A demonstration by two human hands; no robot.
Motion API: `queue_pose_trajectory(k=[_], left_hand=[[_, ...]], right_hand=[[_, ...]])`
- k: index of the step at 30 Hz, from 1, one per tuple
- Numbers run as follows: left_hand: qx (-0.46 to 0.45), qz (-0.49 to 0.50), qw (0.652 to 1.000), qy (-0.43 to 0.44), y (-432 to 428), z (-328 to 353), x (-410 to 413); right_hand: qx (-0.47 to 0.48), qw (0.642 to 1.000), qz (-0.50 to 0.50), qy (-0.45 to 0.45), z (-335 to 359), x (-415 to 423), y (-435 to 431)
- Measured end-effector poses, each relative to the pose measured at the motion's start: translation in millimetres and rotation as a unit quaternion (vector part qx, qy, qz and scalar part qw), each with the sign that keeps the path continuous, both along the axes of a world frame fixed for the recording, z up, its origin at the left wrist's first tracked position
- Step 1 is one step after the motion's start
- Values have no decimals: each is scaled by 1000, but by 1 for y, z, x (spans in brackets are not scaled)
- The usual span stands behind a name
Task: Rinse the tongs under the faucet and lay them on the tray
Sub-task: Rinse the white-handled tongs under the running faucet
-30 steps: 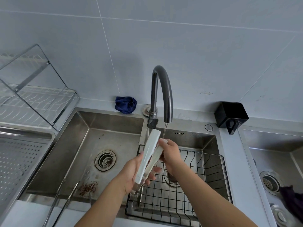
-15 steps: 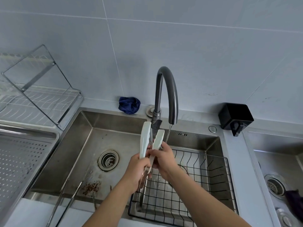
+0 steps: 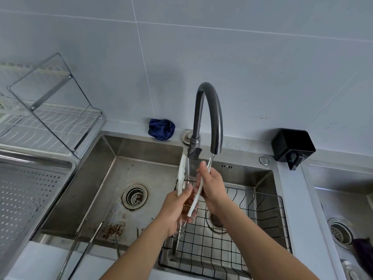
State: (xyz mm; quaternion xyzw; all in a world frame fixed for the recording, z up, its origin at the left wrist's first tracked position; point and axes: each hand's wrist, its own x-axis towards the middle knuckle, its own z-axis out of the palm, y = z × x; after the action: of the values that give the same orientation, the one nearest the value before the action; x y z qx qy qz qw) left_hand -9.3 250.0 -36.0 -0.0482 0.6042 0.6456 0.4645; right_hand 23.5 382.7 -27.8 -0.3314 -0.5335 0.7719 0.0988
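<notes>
Mid-rinse at frame centre, our left grip (image 3: 175, 211) clasps the white tongs (image 3: 181, 172) low and our right grip (image 3: 212, 186) curls round 1 arm beneath the faucet (image 3: 210, 118); next we judge a carry to the tray (image 3: 30, 195) at far left.

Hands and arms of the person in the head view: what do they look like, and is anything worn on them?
The left hand and the right hand are bare: no gloves, and no ring, watch or bracelet shows. The left forearm and the right forearm are bare too; no sleeve shows down to the picture's lower edge.
</notes>
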Motion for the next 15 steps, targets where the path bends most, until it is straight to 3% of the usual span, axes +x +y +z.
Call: queue_pose_trajectory(k=[2,6,8,12,15], left_hand=[[43,-6,999,-32,2,3,5],[71,-8,994,-78,1,2,8],[75,3,991,-113,-5,-3,8],[56,25,989,-134,-16,-12,12],[11,5,995,-97,-10,-17,19]], right_hand=[[-14,999,-49,-21,4,-6,1],[-256,960,-111,33,2,-8,-5],[-304,944,-91,89,-1,-4,-3],[-254,953,-21,164,0,-1,8],[-177,979,11,102,11,-10,-1]])
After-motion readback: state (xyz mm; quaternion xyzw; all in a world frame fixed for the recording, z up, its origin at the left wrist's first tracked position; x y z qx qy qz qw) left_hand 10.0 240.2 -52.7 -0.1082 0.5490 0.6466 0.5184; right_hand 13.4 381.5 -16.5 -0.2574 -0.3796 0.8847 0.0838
